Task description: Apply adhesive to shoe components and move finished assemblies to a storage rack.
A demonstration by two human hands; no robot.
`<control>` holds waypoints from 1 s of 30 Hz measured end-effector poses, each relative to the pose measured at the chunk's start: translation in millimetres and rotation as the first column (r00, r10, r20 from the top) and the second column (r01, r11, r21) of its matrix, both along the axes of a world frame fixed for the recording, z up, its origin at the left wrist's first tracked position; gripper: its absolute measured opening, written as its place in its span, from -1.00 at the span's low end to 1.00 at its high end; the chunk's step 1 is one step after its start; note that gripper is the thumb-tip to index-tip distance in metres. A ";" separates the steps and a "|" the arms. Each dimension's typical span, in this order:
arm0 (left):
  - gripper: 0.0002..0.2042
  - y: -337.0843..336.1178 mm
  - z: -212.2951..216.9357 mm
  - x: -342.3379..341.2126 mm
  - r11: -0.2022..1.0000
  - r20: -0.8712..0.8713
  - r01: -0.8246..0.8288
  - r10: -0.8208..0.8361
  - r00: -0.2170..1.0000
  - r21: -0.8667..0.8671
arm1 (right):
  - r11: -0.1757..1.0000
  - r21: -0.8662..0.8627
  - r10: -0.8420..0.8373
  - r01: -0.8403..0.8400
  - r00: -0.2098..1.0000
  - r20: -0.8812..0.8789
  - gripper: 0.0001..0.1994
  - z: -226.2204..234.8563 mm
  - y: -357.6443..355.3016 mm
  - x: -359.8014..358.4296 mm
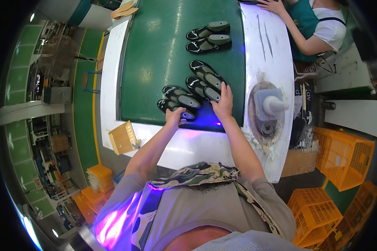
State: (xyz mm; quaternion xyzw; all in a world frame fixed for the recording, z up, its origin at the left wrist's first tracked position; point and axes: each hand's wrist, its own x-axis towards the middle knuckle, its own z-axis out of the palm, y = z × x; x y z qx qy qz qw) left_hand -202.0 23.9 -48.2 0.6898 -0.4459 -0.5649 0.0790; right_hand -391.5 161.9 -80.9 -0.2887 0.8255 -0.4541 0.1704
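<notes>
Two pairs of black slip-on shoes with olive-green linings lie on the green belt in front of me, toes pointing away and to the left. My left hand is closed around the heel of the nearest shoe of the left pair. Its partner lies right against it, just beyond. With my right hand I grip the heel end of the right pair, thumb on the nearer shoe and fingers by the farther shoe. The undersides of all these shoes are hidden.
Another shoe pair lies farther up the green belt. A white, glue-crusted pot stands on the right ledge. A wooden block sits at the near left corner. A co-worker's arm reaches in at upper right. Orange crates stand lower right.
</notes>
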 end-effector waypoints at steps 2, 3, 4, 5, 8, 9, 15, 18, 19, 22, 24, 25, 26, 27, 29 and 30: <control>-0.33 -23.4 0.0 -34.3 1.000 -0.049 0.016 -0.017 0.999 -0.020 | 0.995 -0.077 -0.070 0.063 0.993 -0.092 -0.08 -3.7 -46.6 -35.0; -0.34 -39.5 -5.9 -46.3 1.000 -0.060 -0.013 0.011 0.998 -0.025 | 0.994 -0.093 -0.074 0.063 0.990 -0.123 -0.10 -8.3 -69.0 -52.8; -0.34 -49.2 -8.6 -62.1 1.000 -0.062 -0.012 0.011 0.998 -0.018 | 0.993 -0.100 -0.084 0.068 0.984 -0.156 -0.11 -15.5 -85.0 -70.9; -0.35 -61.0 -10.0 -79.3 0.999 -0.078 -0.028 0.026 0.997 -0.030 | 0.990 -0.123 -0.097 0.073 0.975 -0.198 -0.13 -20.5 -109.1 -89.3; -0.37 -113.0 -27.4 -129.6 0.997 -0.278 -0.072 0.058 0.959 -0.041 | 0.985 -0.140 -0.129 0.098 0.963 -0.238 -0.19 -11.5 -173.0 -141.0; -0.38 -125.1 -23.2 -151.8 0.994 -0.303 -0.094 0.073 0.950 -0.057 | 0.987 -0.102 -0.141 0.121 0.965 -0.221 -0.20 -7.1 -187.2 -154.5; -0.28 -127.0 -9.4 -130.8 0.977 -0.344 0.005 -0.080 0.935 -0.214 | 0.974 -0.205 -0.160 0.096 0.932 -0.326 -0.27 41.6 -187.2 -105.4; -0.27 -67.8 -17.2 -60.3 0.828 -0.065 0.370 -0.435 0.898 -0.422 | 0.954 -0.291 -0.023 -0.073 0.949 -0.313 -0.32 46.2 -117.6 -35.7; -0.42 -39.3 -9.1 -38.5 0.837 -0.108 0.388 -0.458 0.882 -0.385 | 0.962 -0.256 0.028 -0.100 0.962 -0.271 -0.39 41.6 -90.1 -14.5; -0.49 17.2 -17.9 76.3 0.779 0.035 0.511 -0.537 0.843 -0.364 | 0.956 -0.190 0.209 -0.223 0.974 -0.088 -0.55 35.5 -22.6 63.1; -0.51 47.5 -17.0 148.0 0.729 0.112 0.548 -0.556 0.824 -0.410 | 0.944 -0.099 0.327 -0.316 0.936 0.129 -0.59 32.7 7.1 105.1; -0.51 58.4 -10.6 174.7 0.722 0.118 0.553 -0.560 0.820 -0.415 | 0.924 -0.120 0.379 -0.362 0.906 0.187 -0.60 22.5 15.8 124.3; -0.53 68.7 -3.5 201.3 0.814 0.122 0.495 -0.482 0.868 -0.304 | 0.924 -0.130 0.379 -0.360 0.907 0.185 -0.60 19.8 20.4 140.3; -0.54 78.2 2.3 224.8 0.887 0.134 0.421 -0.401 0.906 -0.190 | 0.897 -0.119 0.441 -0.425 0.877 0.192 -0.61 19.8 24.3 156.2; -0.54 93.5 7.4 266.5 0.932 0.100 0.328 -0.316 0.944 -0.155 | 0.818 -0.027 0.569 -0.575 0.800 0.191 -0.62 38.0 26.4 180.4; -0.54 99.5 11.8 281.8 0.967 0.063 0.230 -0.224 0.973 -0.108 | 0.814 -0.033 0.576 -0.580 0.798 0.177 -0.62 40.9 23.5 194.0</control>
